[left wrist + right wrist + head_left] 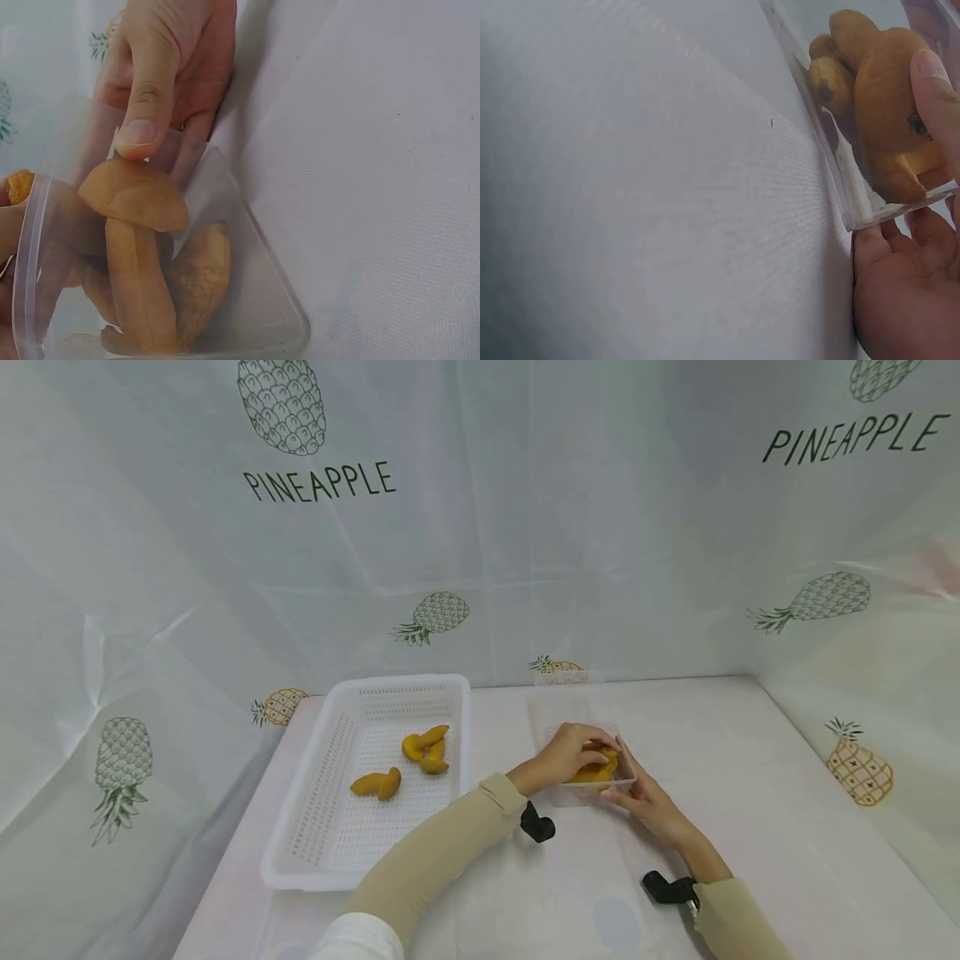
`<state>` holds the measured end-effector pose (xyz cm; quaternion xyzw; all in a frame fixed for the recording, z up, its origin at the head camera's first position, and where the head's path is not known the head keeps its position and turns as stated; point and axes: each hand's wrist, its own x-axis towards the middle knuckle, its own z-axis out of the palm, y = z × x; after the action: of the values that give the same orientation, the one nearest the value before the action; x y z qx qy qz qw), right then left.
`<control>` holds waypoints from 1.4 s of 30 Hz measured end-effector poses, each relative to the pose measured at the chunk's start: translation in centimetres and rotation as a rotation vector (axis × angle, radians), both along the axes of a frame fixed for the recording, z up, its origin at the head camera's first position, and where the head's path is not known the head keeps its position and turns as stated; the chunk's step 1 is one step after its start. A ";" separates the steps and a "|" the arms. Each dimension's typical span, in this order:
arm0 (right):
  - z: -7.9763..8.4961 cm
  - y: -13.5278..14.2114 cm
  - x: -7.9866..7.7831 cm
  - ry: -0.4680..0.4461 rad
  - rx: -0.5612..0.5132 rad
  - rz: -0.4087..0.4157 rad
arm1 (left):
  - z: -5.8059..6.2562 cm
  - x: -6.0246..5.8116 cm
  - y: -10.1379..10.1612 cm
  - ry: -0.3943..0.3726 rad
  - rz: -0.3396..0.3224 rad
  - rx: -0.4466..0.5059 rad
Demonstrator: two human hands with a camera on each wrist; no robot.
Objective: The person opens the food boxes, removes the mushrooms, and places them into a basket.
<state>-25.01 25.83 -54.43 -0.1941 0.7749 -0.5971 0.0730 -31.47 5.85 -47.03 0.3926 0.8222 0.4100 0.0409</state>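
Your left hand (pixel 562 755) pinches a mushroom (pixel 603 771) in the clear plastic box (pixel 576 795), gripped between your right hand's (pixel 652 807) thumb and fingers. Pressing down hard could tip this light-looking box or push mushrooms over its rim. The left-wrist view shows a whole cap-and-stem mushroom (pixel 139 262) through the wall; only the head view shows mushrooms (pixel 367 785) in the perforated white basket (pixel 352 833).

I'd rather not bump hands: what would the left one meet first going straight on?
Past the mushroom it seems to grip, the left hand would probably meet the box's right wall, with the right hand just outside; depth is unclear.
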 end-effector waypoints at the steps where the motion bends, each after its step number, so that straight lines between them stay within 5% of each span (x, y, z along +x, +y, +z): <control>1: 0.0 0.0 0.0 0.003 -0.005 0.003 | 0.0 0.0 0.0 -0.007 0.004 0.001; 12: 0.7 0.0 0.2 -0.008 0.020 0.010 | 0.1 -0.3 -0.2 -0.011 0.032 0.036; 33: 0.5 0.1 0.3 -0.009 0.043 -0.005 | 0.2 -0.3 -0.3 -0.175 0.095 0.085; 42: 0.5 0.1 0.2 -0.010 0.032 0.000 | 0.4 -0.5 -0.4 -0.162 0.098 0.069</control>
<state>-24.78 25.90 -53.90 -0.1899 0.7839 -0.5858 0.0800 -31.99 5.44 -46.59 0.3189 0.8198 0.4700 0.0735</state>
